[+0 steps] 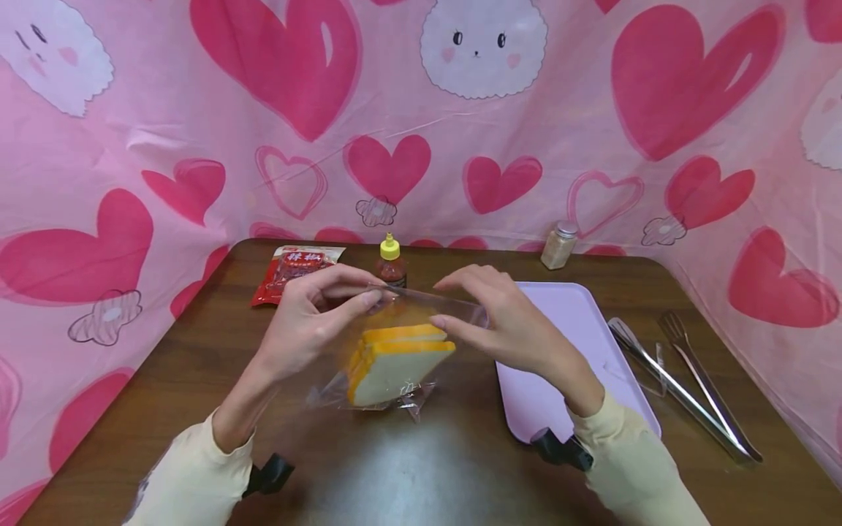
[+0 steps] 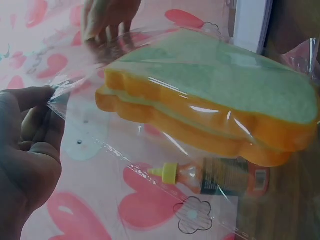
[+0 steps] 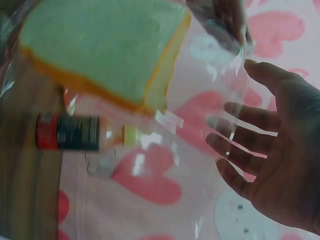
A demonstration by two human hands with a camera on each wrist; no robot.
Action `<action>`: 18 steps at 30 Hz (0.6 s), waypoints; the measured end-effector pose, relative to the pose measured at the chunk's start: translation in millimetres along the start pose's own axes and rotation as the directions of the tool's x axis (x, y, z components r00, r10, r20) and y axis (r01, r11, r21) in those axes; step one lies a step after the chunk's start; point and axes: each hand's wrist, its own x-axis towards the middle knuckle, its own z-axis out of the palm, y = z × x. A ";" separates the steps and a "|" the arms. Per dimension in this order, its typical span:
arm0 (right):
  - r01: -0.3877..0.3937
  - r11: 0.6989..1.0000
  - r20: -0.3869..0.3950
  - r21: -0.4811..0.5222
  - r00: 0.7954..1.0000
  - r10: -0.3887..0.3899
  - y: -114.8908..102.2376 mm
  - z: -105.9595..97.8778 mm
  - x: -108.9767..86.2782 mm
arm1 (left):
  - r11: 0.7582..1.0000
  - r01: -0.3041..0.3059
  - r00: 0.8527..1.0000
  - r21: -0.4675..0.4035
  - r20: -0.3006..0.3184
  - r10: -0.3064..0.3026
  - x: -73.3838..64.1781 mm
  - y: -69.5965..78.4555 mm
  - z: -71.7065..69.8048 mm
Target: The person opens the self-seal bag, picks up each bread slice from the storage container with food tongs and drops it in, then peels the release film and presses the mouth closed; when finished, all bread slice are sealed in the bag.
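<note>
Two sandwich bread slices [image 1: 401,372] with orange-yellow crusts sit inside a clear plastic bag [image 2: 125,157], held above the table in front of me. My left hand [image 1: 299,321] pinches the bag's upper left edge between thumb and fingers. At the upper right edge is my right hand [image 1: 516,325], its fingers spread and loosely bent. In the right wrist view, the fingertips [image 3: 216,122] overlap the clear film; whether they are inside the bag's mouth I cannot tell. Nothing is pinched between that thumb and the fingers. The bag's lower end hangs crumpled below the bread.
Behind the bag stands a yellow-capped sauce bottle [image 1: 390,250], with a red dried-chilli packet [image 1: 283,281] to its left. A pale purple tray [image 1: 559,303] lies at the right, beside metal tongs [image 1: 713,398]. A glass jar [image 1: 559,247] stands near the back edge.
</note>
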 end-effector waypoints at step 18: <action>0.112 0.987 0.120 0.112 0.985 -0.125 -13.7 13.9 28.0 | 0.994 -0.024 0.997 0.104 0.071 0.017 1.8 7.8 7.2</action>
